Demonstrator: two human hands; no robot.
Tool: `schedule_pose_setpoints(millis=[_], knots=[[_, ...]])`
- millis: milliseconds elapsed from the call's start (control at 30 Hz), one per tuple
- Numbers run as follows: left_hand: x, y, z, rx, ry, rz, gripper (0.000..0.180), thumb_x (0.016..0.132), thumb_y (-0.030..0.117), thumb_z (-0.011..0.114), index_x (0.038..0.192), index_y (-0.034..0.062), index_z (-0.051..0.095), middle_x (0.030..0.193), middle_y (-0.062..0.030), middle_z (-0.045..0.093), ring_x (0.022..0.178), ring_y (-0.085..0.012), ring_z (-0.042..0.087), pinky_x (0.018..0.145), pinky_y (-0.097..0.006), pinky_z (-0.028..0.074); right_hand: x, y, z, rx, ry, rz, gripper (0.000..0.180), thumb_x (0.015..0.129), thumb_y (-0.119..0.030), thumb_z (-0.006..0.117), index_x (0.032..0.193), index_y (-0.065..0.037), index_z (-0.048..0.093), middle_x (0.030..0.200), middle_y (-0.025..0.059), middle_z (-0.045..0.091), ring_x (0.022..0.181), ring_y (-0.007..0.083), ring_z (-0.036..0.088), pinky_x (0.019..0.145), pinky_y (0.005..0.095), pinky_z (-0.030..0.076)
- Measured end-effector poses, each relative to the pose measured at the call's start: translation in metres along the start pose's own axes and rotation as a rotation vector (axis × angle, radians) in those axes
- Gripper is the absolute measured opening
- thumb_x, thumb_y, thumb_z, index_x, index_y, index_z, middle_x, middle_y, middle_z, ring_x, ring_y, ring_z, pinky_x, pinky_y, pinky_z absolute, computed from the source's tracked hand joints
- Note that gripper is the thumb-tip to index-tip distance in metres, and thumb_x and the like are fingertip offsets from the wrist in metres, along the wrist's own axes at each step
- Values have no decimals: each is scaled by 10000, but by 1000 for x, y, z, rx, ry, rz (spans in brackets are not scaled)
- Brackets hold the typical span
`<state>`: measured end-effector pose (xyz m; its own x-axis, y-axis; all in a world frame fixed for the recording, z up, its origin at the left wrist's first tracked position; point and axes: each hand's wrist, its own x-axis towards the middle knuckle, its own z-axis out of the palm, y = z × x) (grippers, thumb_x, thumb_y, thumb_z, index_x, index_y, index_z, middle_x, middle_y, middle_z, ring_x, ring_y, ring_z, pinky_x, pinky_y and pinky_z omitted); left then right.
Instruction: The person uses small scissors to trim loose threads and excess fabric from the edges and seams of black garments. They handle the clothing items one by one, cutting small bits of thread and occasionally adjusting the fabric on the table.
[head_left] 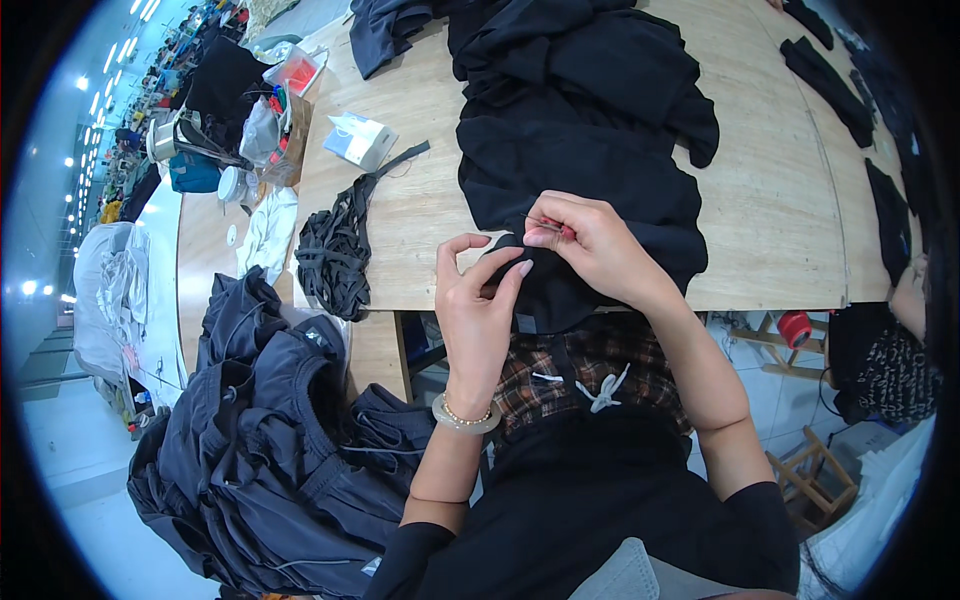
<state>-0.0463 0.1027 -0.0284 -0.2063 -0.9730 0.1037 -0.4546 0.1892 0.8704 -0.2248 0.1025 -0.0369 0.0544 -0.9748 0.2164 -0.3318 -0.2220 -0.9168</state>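
Observation:
Black cloth garments lie heaped down the middle of the wooden table, and the nearest one hangs over the front edge. My left hand pinches a fold of that black garment between thumb and fingers. Just right of it, my right hand is closed on a small seam ripper with a red handle and a thin metal tip. The tip points left, close to the pinched cloth. My fingers hide part of the tool and the exact spot it touches.
Left on the wooden table are a pile of dark fabric strips and a tissue pack. Dark garments heap beside my left arm. Dark cloth pieces lie far right, near another person's arm. A wooden stool stands lower right.

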Motion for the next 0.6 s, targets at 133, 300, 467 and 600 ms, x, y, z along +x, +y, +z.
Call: schedule_pose_setpoints(millis=[133,300,467,600], knots=[[3,-12,-1,45,18,204,75,878,-6,738,951,-9,751,1010,-51,630,678,-79,617,571,-219,525,5,-8,-3,-16,21,11,183,931,-133,693,953,10,581,799,142,608,692,254,587,657,358,467],[9,-16,-4,-137,31,114,73,959,-1,646,956,-31,713,816,-50,680,712,-65,630,600,-245,587,-1,-7,-15,-31,78,134,327,946,-297,701,1048,-30,541,809,145,636,734,271,628,696,365,482],[13,-19,-12,-112,-24,36,114,1025,36,554,992,-27,643,801,-73,687,727,-76,645,594,-263,605,-15,-5,-21,-107,97,13,310,907,-310,736,1013,-38,635,850,132,650,791,264,630,729,358,485],[14,-19,-13,-100,-44,16,120,1046,51,516,1017,-17,610,788,-86,685,736,-91,665,592,-269,611,-18,-6,-16,-272,52,-64,284,834,-301,783,877,-33,696,793,72,663,754,222,603,677,342,472]])
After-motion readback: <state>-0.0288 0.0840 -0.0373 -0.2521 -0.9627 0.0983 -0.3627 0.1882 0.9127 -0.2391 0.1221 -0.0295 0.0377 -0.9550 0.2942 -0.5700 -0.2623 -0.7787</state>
